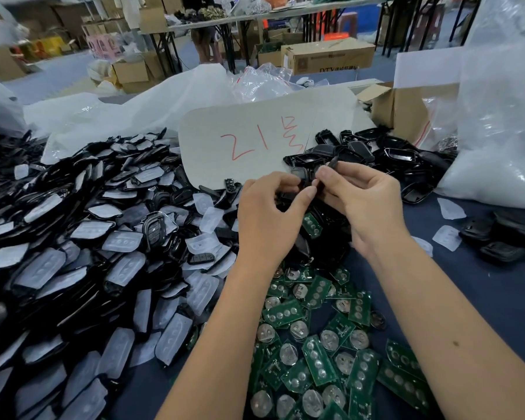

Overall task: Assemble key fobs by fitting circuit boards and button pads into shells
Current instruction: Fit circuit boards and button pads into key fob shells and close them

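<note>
Both my hands meet above the table's middle around a black key fob shell. My left hand grips its lower left side with curled fingers and thumb. My right hand pinches a small black piece at the shell's upper right edge. Most of the shell is hidden by my fingers. Green circuit boards with coin cells lie heaped below my hands. A large pile of black shells with translucent button pads covers the left.
A cardboard sheet marked in red lies behind my hands. Empty black shells are heaped at the back right, more at the right edge. A big white plastic bag and an open carton stand at the right.
</note>
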Tool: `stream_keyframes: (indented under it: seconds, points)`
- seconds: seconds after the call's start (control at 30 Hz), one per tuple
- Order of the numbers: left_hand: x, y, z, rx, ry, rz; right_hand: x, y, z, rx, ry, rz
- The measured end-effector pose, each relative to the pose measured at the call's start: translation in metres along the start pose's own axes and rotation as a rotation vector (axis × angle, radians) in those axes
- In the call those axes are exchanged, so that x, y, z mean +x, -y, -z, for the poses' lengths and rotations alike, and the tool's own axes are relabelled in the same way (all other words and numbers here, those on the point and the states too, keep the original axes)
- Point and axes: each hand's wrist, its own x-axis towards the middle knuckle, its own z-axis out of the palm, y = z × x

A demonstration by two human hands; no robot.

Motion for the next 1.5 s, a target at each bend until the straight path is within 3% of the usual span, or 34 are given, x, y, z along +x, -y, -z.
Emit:
stream_keyframes:
  seconds: [0.1,0.23,0.43,0.57,0.73,1.0,1.5]
  points:
    - [-0.003,0.008,-0.003,0.353,0.129,0.084,0.006,0.004,0.009,0.179,0.045,-0.117]
    - [-0.002,0.01,-0.007,0.436,0.27,0.183,0.011,0.011,0.019,0.403,0.202,-0.257]
    - [0.0,0.011,-0.003,0.212,0.216,0.193,0.012,0.014,0.024,0.493,0.273,-0.28]
    - [-0.001,0.007,0.0,-0.031,0.064,0.141,0.014,0.014,0.026,0.477,0.254,-0.316]
    - [0.007,0.0,0.01,-0.796,0.0,0.397,0.013,0.014,0.026,0.367,0.313,-0.301]
    - [0.007,0.008,0.011,-0.858,0.052,0.529,0.004,0.014,0.019,0.245,0.426,-0.284]
    - [0.007,0.016,0.007,-0.813,0.105,0.454,0.002,0.014,0.018,0.149,0.451,-0.298]
